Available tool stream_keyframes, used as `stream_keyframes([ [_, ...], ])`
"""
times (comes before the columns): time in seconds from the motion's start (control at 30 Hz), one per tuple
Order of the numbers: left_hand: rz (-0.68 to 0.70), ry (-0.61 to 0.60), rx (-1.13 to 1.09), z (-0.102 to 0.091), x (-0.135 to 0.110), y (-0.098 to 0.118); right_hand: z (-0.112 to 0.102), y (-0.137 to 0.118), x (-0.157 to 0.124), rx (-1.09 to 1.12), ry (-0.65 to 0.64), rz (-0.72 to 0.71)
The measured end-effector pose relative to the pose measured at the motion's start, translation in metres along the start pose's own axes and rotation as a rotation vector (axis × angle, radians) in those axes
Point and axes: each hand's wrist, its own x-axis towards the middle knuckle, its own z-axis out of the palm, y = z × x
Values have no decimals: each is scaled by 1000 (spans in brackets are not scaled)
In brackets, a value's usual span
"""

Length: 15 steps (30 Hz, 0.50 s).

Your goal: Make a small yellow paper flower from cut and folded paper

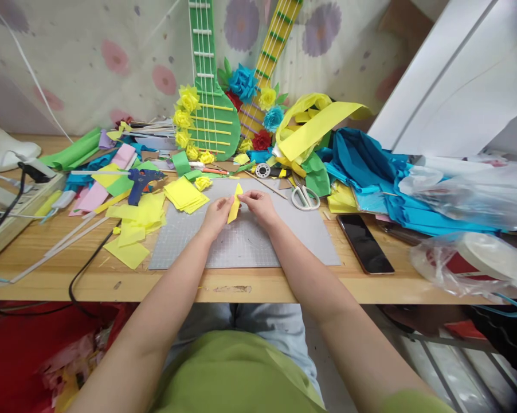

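Holding a small yellow paper piece (234, 206) between them, both hands meet over the middle of the grey cutting mat (250, 244), seen from the head camera looking down the forearms. The left hand (216, 217) pinches the lower left edge of the paper with thumb and fingers closed on it; the right hand (258, 205) pinches the upper right side, its fingertips curled onto the paper's edge. The paper stands nearly upright, its long axis running from low near the left hand to a pointed tip tilted slightly toward the right, so it lies directly between the two hands, about equally near to each. Both wrists rest low over the mat, forearms angling inward from the table's near edge, palms turned partly toward each other. Just beyond the hands, to the left, lies a stack of yellow squares (185, 195), with more loose yellow sheets (133, 226) off the mat's left edge and a blue glue gun (141, 180) behind them. Scissors (302, 196) lie near the mat's far right corner, and a dark phone (365, 243) sits on the wooden table (47, 258) just right of the mat. Paper flowers and two cardboard guitars (211, 103) stand against the back wall.
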Motion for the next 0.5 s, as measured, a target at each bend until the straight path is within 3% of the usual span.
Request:
stream_keyframes([
  [0.27, 72, 109, 12, -3, 4, -4, 12, -2, -6, -16, 16, -3],
  [0.4, 108, 96, 39, -4, 2, -3, 18, 2, -8, 22, 34, 24],
  [0.5, 50, 91, 45, -3, 0, -1, 18, 4, -7, 44, 80, 28],
])
